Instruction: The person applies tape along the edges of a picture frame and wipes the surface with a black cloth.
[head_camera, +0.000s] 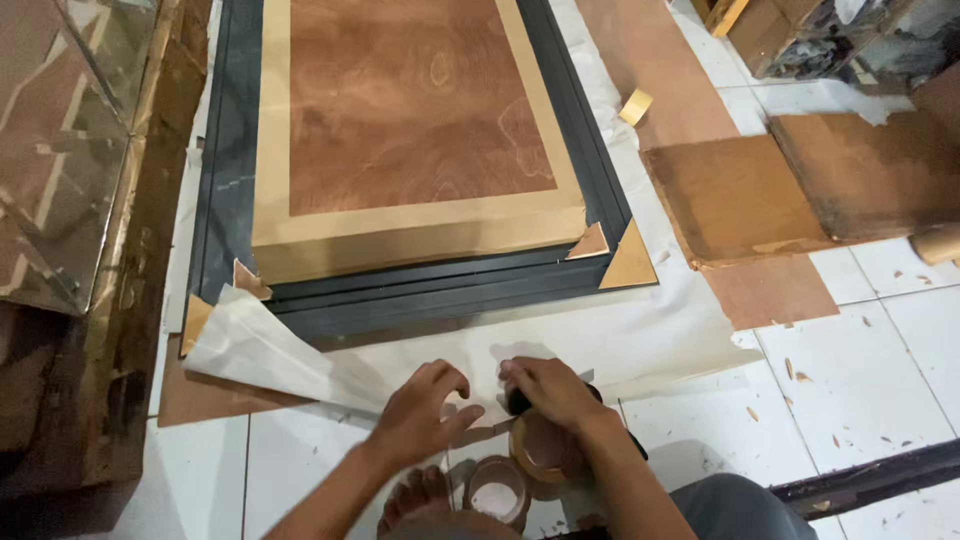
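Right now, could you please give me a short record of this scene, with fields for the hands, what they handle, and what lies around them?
Left hand: left hand, fingers curled, resting on the white wrapping paper at the tape's free end
Right hand: right hand gripping a roll of brown packing tape
Nearby: second roll of brown tape on the white tiled floor, beside a bare foot
Ahead: large dark-framed panel with plywood back, brown cardboard corner protectors
Far right: small tan tape roll, plywood sheets

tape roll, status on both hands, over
Left hand pinching tape end, right hand on brown tape roll. Second tape roll beside it. White paper sheet just left.
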